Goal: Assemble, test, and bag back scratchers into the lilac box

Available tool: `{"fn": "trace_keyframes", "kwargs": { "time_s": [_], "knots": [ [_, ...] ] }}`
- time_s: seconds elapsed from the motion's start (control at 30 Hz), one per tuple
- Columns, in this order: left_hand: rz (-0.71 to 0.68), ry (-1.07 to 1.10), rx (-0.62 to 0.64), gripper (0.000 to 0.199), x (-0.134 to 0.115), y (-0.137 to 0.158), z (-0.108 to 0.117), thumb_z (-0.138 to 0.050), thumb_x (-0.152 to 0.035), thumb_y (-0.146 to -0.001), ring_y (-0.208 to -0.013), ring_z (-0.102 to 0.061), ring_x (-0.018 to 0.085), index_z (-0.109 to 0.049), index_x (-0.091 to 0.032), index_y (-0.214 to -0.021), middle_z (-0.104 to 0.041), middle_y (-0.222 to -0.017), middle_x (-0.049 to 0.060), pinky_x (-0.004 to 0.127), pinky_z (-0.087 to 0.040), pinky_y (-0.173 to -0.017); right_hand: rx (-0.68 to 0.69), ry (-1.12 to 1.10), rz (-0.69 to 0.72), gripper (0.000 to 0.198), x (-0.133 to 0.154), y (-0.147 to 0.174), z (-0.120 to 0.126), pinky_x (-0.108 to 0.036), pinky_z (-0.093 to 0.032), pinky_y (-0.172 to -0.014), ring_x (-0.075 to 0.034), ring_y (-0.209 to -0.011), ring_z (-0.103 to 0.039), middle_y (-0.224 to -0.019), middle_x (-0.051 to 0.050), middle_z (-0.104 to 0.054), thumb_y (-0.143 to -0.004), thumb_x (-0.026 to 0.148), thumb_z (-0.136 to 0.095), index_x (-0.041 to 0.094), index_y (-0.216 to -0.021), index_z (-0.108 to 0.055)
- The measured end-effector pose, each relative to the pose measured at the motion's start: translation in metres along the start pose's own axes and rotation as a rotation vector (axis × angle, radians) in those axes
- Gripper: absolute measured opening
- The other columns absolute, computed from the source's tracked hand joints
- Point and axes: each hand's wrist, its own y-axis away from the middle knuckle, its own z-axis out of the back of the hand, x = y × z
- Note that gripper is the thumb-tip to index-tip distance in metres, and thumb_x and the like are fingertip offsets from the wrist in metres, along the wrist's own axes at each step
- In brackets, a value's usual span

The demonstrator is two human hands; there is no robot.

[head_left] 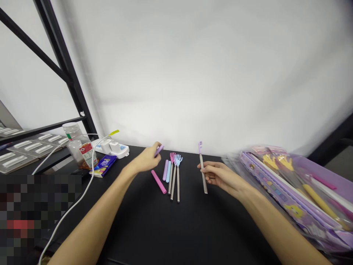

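My right hand [222, 176] is closed round the metal rod of a back scratcher [204, 180] with a light purple claw, held with its claw end up. To its left, my left hand [149, 158] pinches a purple handle sleeve [159, 150], partly hidden by the fingers. Between the hands lie several metal back scratchers with claw heads: a pink one [170, 178] and a blue one [178, 184] are plain to see, with a purplish one [173, 182] between them. Beside these rest a purple sleeve [165, 170], a light blue sleeve [168, 172] and a pink sleeve [159, 182].
On the right, a purple bin [317, 167] stands with wrapped back scratchers [317, 198] in front of it. At left are a power strip [122, 150], a blue snack packet [103, 165], a jar [79, 147] and a white cable [73, 202]. A white wall [193, 73] backs the black table [198, 228].
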Motion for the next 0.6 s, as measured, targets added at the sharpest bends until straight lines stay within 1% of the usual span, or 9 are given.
{"fn": "trace_keyframes", "kwargs": {
  "time_s": [0.07, 0.13, 0.2, 0.33, 0.43, 0.5, 0.53, 0.57, 0.6],
  "knots": [
    [-0.116, -0.114, 0.203, 0.038, -0.003, 0.006, 0.015, -0.063, -0.021, -0.072, -0.074, -0.062, 0.017, -0.060, -0.022, -0.110, -0.068, -0.091, 0.001, 0.025, -0.043, -0.063, -0.003, -0.014, 0.002, 0.019, 0.001, 0.001, 0.001, -0.019, -0.045, -0.056, -0.006, -0.056, -0.048, -0.065, 0.005, -0.052, -0.069, 0.020, -0.073, 0.016, -0.087, -0.071],
    [-0.155, -0.193, 0.360, 0.043, -0.004, 0.010, 0.023, -0.071, -0.020, -0.062, -0.080, -0.063, 0.018, -0.066, -0.024, -0.104, -0.069, -0.099, 0.000, 0.023, -0.044, -0.064, -0.003, -0.024, -0.001, 0.018, 0.001, 0.001, 0.001, -0.018, -0.044, -0.055, -0.006, -0.056, -0.048, -0.063, 0.005, -0.051, -0.070, 0.020, -0.073, 0.016, -0.087, -0.071],
    [-0.119, -0.212, 0.447, 0.038, -0.005, 0.010, 0.021, -0.073, -0.020, -0.059, -0.079, -0.064, 0.019, -0.070, -0.025, -0.097, -0.071, -0.094, -0.001, 0.023, -0.044, -0.063, 0.003, -0.034, -0.009, 0.016, 0.001, 0.000, 0.001, -0.018, -0.044, -0.055, -0.006, -0.055, -0.047, -0.062, 0.005, -0.050, -0.070, 0.019, -0.072, 0.015, -0.086, -0.070],
    [-0.048, -0.218, 0.590, 0.022, -0.004, 0.006, 0.009, -0.074, -0.020, -0.060, -0.069, -0.063, 0.017, -0.075, -0.026, -0.081, -0.071, -0.074, -0.003, 0.024, -0.042, -0.058, 0.000, -0.068, -0.021, 0.017, -0.001, -0.002, 0.004, -0.017, -0.045, -0.054, -0.005, -0.055, -0.048, -0.063, 0.005, -0.051, -0.070, 0.018, -0.073, 0.015, -0.087, -0.071],
    [-0.004, -0.252, 0.694, 0.017, -0.003, 0.007, 0.013, -0.078, -0.027, -0.059, -0.061, -0.059, 0.017, -0.075, -0.023, -0.075, -0.066, -0.062, -0.002, 0.024, -0.039, -0.054, -0.009, -0.084, -0.025, 0.019, -0.001, -0.003, 0.007, -0.018, -0.045, -0.054, -0.006, -0.056, -0.049, -0.064, 0.004, -0.053, -0.068, 0.018, -0.075, 0.015, -0.087, -0.072],
    [-0.010, -0.190, 0.728, 0.020, -0.002, 0.008, 0.021, -0.078, -0.034, -0.062, -0.059, -0.057, 0.016, -0.076, -0.022, -0.078, -0.063, -0.059, -0.002, 0.024, -0.038, -0.053, -0.020, -0.087, -0.034, 0.019, -0.001, -0.004, 0.008, -0.018, -0.045, -0.054, -0.006, -0.056, -0.050, -0.065, 0.003, -0.055, -0.067, 0.018, -0.076, 0.015, -0.086, -0.072],
    [-0.038, -0.137, 0.702, 0.023, -0.001, 0.009, 0.025, -0.076, -0.038, -0.066, -0.060, -0.057, 0.015, -0.075, -0.021, -0.081, -0.063, -0.060, -0.002, 0.024, -0.037, -0.054, -0.030, -0.086, -0.038, 0.019, -0.002, -0.005, 0.008, -0.018, -0.046, -0.054, -0.006, -0.056, -0.050, -0.064, 0.003, -0.055, -0.067, 0.018, -0.076, 0.015, -0.086, -0.072],
    [-0.077, -0.077, 0.640, 0.025, 0.000, 0.008, 0.027, -0.073, -0.041, -0.070, -0.062, -0.058, 0.015, -0.075, -0.020, -0.083, -0.064, -0.064, -0.002, 0.023, -0.038, -0.055, -0.039, -0.084, -0.043, 0.019, -0.002, -0.005, 0.008, -0.018, -0.046, -0.054, -0.006, -0.056, -0.050, -0.064, 0.003, -0.055, -0.066, 0.017, -0.076, 0.015, -0.085, -0.072],
    [-0.112, -0.027, 0.551, 0.026, 0.001, 0.007, 0.026, -0.070, -0.043, -0.074, -0.064, -0.058, 0.014, -0.074, -0.019, -0.085, -0.066, -0.068, -0.002, 0.023, -0.038, -0.057, -0.044, -0.081, -0.043, 0.019, -0.002, -0.005, 0.008, -0.018, -0.047, -0.054, -0.007, -0.056, -0.051, -0.063, 0.003, -0.055, -0.066, 0.017, -0.076, 0.015, -0.084, -0.072]
  ]
}}
